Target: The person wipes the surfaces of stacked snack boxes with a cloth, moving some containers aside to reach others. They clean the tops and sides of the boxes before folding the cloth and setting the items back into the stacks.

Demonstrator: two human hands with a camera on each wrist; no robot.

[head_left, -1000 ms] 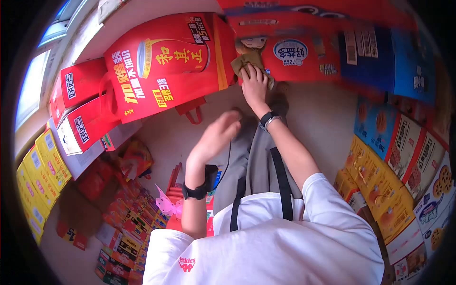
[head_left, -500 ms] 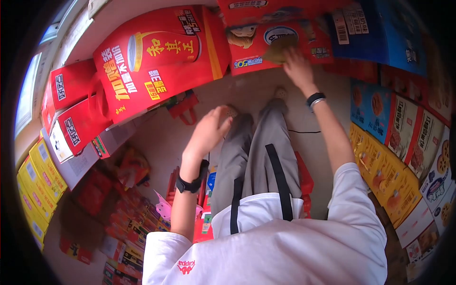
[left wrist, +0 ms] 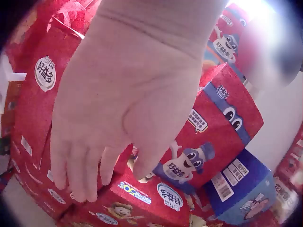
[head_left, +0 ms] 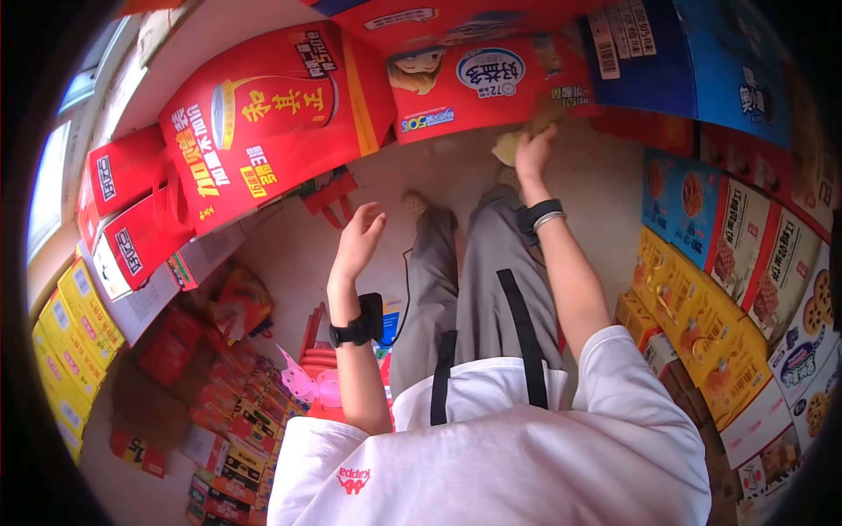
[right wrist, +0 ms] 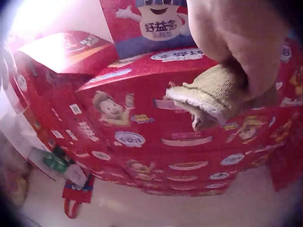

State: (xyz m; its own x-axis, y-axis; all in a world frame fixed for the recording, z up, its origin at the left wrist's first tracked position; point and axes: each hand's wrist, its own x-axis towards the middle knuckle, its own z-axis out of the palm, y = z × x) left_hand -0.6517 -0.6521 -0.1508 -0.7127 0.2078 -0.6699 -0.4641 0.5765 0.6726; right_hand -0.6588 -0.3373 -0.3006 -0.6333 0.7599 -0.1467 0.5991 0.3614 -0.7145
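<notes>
In the head view my right hand [head_left: 534, 156] holds a folded olive cloth [head_left: 507, 149] near the lower edge of a red drink carton [head_left: 438, 98]. The right wrist view shows the cloth [right wrist: 213, 92] bunched under the curled fingers, its pale frayed edge hanging out in front of stacked red cartons [right wrist: 113, 142]. My left hand [head_left: 357, 238] hangs in the air over the floor, fingers loosely bent and holding nothing. Seen from the left wrist, that hand [left wrist: 128, 94] has its fingers pointing down, with red cartons behind it.
A big red box with a can picture [head_left: 281, 105] stands left of the carton, and a blue carton [head_left: 649, 53] stands right of it. Yellow boxes [head_left: 693, 307] line the right side. Small packets [head_left: 250, 421] and a pink butterfly-shaped thing [head_left: 307, 381] lie at lower left.
My right hand has wiped the cloth rightward across the red carton's front, then come down to its lower edge. The left hand has drawn back slightly, still holding nothing.
</notes>
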